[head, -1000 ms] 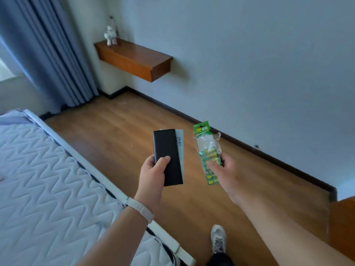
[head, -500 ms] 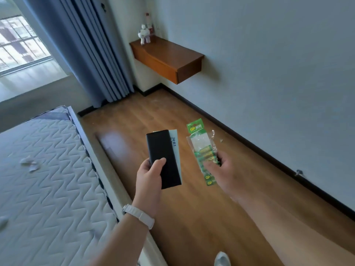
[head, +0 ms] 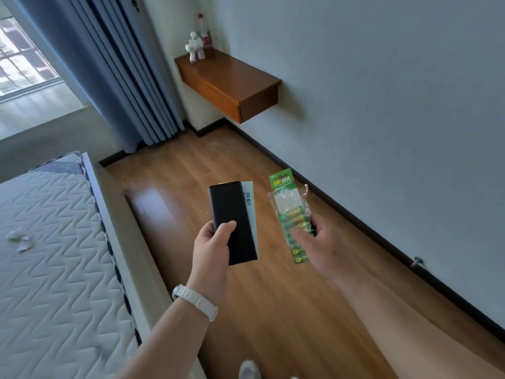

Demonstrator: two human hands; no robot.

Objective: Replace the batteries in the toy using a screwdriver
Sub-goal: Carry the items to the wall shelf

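Shelf (head: 232, 77) nearer; left hand (head: 211, 247) grips black case (head: 232, 217), right hand (head: 319, 247) grips battery pack (head: 289, 206)

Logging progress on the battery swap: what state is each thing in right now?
Black case: closed, gripped by left hand, paper slip behind it.
Battery pack: held by right hand, batteries inside.
Toy: upright on shelf, untouched.
Curtain: gathered beside window.

Brown wood-plank floor (head: 273, 310) is lying open ahead — white quilted mattress (head: 49, 269) is hemming it left, pale grey wall (head: 382, 132) right.
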